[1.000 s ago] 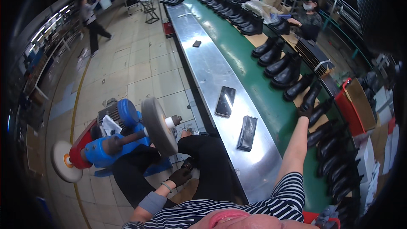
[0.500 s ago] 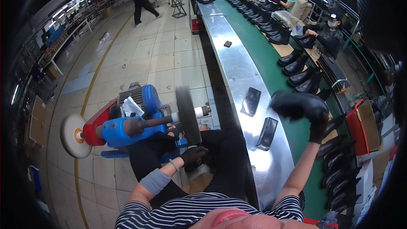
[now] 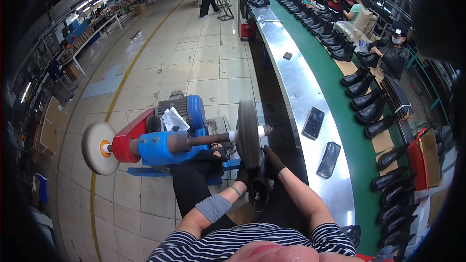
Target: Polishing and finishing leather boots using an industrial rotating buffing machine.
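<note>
A black leather shoe (image 3: pixel 258 190) is held low between my knees, its opening and insole facing up toward me. Its front part is up against the dark buffing wheel (image 3: pixel 248 133), which looks blurred as if spinning. Dark-gloved, my right hand (image 3: pixel 274 161) is closed on the shoe's right side. On the other side my left hand (image 3: pixel 243 176), also in a dark glove, grips it, with the fingers partly hidden behind the shoe and wheel. The wheel sits on the shaft of a blue and red polishing machine (image 3: pixel 158 145) that carries a pale wheel (image 3: pixel 99 148) at its left end.
A metal ledge (image 3: pixel 310 102) runs along my right, carrying a phone (image 3: pixel 313 122) and a clear-topped black case (image 3: pixel 328 159). Beyond it a green conveyor belt (image 3: pixel 335 85) is lined with black shoes (image 3: pixel 371 106). A white cloth (image 3: pixel 174 119) lies on the motor. Co-workers sit across the belt.
My right hand has brought the shoe from above the belt leftward and down to the wheel. My left hand has joined it on the shoe. The view has shifted, and the walking person has moved.
</note>
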A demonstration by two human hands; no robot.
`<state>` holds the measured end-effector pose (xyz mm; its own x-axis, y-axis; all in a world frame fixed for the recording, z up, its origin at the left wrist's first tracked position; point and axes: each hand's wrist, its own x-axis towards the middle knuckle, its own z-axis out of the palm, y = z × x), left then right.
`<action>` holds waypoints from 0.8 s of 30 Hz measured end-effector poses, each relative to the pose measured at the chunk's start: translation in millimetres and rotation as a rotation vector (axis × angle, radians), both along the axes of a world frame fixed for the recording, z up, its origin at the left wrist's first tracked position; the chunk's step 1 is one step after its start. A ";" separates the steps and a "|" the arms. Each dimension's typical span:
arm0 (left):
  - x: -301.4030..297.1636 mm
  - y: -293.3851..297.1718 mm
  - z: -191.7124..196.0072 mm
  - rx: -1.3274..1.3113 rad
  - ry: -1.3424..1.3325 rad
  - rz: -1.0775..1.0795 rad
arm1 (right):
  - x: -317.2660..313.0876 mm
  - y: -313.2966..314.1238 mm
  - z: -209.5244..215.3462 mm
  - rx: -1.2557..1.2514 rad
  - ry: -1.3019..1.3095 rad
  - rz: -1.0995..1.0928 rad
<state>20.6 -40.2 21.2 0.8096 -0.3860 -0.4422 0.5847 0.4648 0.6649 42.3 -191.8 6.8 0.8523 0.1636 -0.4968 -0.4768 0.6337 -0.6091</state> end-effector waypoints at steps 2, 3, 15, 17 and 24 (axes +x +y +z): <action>0.1 9.4 -5.5 -0.002 0.142 0.035 | 2.2 16.7 20.3 0.056 0.047 0.063; -1.8 14.4 -7.8 -0.248 0.283 -0.078 | 2.0 22.1 25.4 0.057 0.050 0.066; -4.2 7.4 -5.7 -0.955 0.624 -0.359 | -38.3 -6.9 60.3 0.228 -0.043 -0.032; 10.6 3.5 -51.9 -0.615 0.553 -0.324 | -23.0 3.0 40.3 0.229 -0.122 -0.063; 3.4 39.5 -22.0 -0.633 0.370 -0.192 | 20.7 11.5 -106.1 -0.283 -0.163 0.009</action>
